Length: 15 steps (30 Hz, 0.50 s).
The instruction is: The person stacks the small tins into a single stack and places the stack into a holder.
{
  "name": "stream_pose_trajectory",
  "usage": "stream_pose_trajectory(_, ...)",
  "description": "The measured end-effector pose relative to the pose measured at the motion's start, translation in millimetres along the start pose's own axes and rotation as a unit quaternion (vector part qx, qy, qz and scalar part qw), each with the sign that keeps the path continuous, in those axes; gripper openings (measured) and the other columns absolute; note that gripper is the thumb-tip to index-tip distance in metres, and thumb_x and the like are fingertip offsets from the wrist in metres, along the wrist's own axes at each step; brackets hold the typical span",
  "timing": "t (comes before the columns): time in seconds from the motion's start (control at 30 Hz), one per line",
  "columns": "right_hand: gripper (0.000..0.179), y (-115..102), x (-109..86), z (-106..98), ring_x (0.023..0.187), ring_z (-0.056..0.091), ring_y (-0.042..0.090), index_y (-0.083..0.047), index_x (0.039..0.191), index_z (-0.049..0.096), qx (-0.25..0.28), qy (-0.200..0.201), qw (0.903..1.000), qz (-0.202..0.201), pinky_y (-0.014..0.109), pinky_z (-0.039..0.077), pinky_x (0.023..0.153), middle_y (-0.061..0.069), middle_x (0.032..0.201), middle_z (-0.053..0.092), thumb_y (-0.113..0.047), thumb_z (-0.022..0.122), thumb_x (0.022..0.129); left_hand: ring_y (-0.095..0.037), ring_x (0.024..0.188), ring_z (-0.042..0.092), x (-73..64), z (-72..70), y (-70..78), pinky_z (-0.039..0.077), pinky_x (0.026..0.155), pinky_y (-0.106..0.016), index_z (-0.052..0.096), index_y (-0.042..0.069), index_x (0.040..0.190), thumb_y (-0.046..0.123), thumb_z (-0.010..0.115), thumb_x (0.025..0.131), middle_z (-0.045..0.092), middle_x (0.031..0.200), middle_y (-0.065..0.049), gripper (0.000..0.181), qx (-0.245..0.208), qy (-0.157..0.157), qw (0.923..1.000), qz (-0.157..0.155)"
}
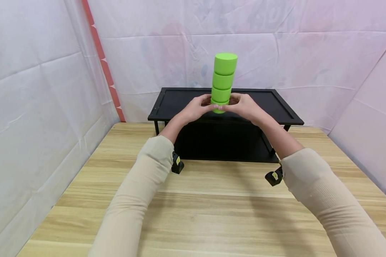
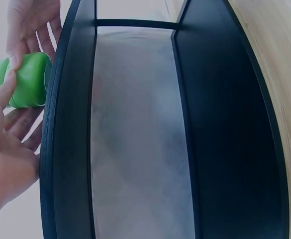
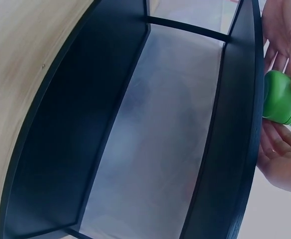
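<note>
A tall stack of several bright green round containers (image 1: 223, 82) stands slightly tilted over the front part of the black shelf's top board (image 1: 254, 103). My left hand (image 1: 194, 109) holds the lowest container from the left, thumb across its front. From the right, my right hand (image 1: 247, 107) holds the same container, and the two thumbs nearly meet. In the left wrist view the green container (image 2: 30, 82) is right at the top board's edge, with fingers on both sides. The right wrist view shows the container's base (image 3: 279, 97) close against that board as well.
The two-level black shelf has a lower board (image 1: 222, 142) and thin legs, and it stands at the back of a wooden table (image 1: 206, 214). White sheeting (image 1: 141, 60) hangs behind and at both sides. A small black camera (image 1: 177, 164) is on each wrist.
</note>
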State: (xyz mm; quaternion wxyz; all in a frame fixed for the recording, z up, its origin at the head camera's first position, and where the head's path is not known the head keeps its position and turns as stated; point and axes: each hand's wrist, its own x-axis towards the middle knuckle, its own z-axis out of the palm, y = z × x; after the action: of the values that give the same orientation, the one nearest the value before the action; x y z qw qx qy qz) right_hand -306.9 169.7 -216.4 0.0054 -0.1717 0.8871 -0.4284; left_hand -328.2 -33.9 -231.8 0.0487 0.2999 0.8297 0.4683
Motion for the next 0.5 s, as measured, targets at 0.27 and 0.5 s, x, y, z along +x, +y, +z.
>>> stream_pose_trajectory(0.27, 0.063, 2.1, 3.6, 0.7, 0.111, 0.049, 0.026, -0.006, 0.132, 0.045, -0.001, 0.001, 1.0, 0.004, 0.046, 0.038, 0.094, 0.013, 0.119, 0.054, -0.037, 0.068, 0.082, -0.016, 0.124, 0.039, 2.2, 0.0, 0.2, 0.038, 0.096, -0.029, 0.032, 0.01, 0.142, 0.032, 0.053, 0.094, 0.04, 0.138, -0.006, 0.057, 0.009, 0.008, 0.9999, -0.009)
stream_pose_trajectory(0.5, 0.063, 4.1, 4.9, 0.5, 0.112, 0.048, 0.027, -0.005, 0.133, 0.045, 0.005, 0.005, 1.0, -0.001, 0.046, 0.038, 0.094, 0.015, 0.12, 0.053, -0.036, 0.068, 0.083, -0.015, 0.122, 0.04, 5.1, 0.2, -0.2, 0.039, 0.095, -0.029, 0.032, 0.009, 0.142, 0.032, 0.053, 0.094, 0.041, 0.137, -0.007, 0.058, 0.001, 0.009, 0.9999, -0.01)
